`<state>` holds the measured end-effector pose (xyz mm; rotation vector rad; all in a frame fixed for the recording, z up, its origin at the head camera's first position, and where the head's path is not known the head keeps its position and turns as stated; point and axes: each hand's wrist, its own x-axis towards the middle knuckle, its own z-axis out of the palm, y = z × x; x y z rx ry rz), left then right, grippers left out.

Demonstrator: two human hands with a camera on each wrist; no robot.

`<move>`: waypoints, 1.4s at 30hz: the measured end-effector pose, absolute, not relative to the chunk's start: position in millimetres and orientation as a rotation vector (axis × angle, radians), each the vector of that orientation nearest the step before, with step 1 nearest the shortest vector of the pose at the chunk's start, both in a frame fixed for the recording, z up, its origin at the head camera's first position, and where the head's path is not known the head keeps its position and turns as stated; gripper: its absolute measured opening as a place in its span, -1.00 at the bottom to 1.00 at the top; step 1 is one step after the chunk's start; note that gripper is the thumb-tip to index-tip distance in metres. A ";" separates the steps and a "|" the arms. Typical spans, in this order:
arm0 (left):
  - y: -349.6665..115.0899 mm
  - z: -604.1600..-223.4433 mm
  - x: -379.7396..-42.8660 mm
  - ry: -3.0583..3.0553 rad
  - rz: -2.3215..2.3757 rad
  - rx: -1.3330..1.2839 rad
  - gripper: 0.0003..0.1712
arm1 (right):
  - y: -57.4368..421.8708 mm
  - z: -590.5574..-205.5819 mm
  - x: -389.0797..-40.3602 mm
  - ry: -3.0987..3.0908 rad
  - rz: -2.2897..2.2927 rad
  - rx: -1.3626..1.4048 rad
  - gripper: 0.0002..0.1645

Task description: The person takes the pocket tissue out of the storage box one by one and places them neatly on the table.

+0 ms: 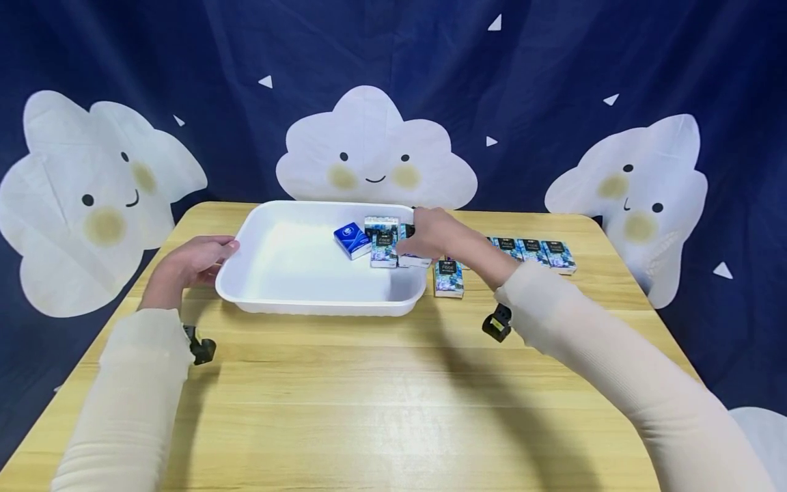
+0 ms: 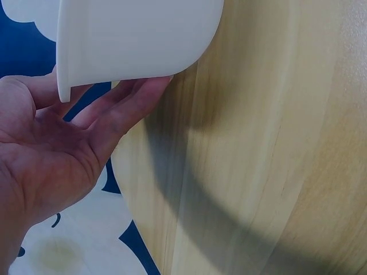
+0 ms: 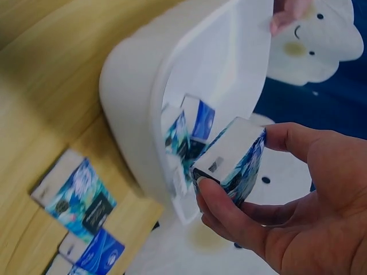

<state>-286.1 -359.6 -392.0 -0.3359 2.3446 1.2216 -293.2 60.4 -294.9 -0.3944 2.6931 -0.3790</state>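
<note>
A white plastic basin (image 1: 289,273) sits on the table, with my left hand (image 1: 199,258) gripping its left end. The thumb lies at the rim, and in the left wrist view the fingers (image 2: 132,109) reach under the basin. Over the right end, my right hand (image 1: 435,234) pinches a floral tissue pack (image 3: 235,152) between thumb and fingers. Inside the basin, near that hand, lie a plain blue tissue pack (image 1: 352,240) and floral tissue packs (image 1: 384,251), one leaning over another. The right hand partly covers that corner in the head view.
To the right of the basin, several tissue packs (image 1: 558,257) stand in a row on the wooden table (image 1: 344,389), partly behind the right forearm. One floral pack (image 1: 449,280) lies nearer, close to the basin's right wall. A dark blue curtain (image 1: 393,41) with clouds hangs behind.
</note>
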 end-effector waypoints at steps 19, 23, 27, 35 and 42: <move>-361.4 -390.9 -285.8 2.340 1.216 -0.309 -0.25 | 129.6 -324.0 -300.9 2.690 -0.384 -0.253 -0.43; -361.8 -390.8 -286.3 2.340 1.214 -0.303 -0.25 | 139.3 -331.1 -301.8 2.677 -0.354 -0.235 -0.35; -362.0 -392.0 -286.8 2.338 1.216 -0.309 -0.24 | 148.6 -339.0 -301.6 2.655 -0.337 -0.218 -0.24; -361.7 -392.7 -286.7 2.343 1.214 -0.305 -0.24 | 161.3 -351.8 -298.1 2.627 -0.323 -0.208 0.03; -360.4 -391.2 -285.3 2.342 1.216 -0.318 -0.23 | 163.0 -360.4 -297.2 2.611 -0.327 -0.189 0.15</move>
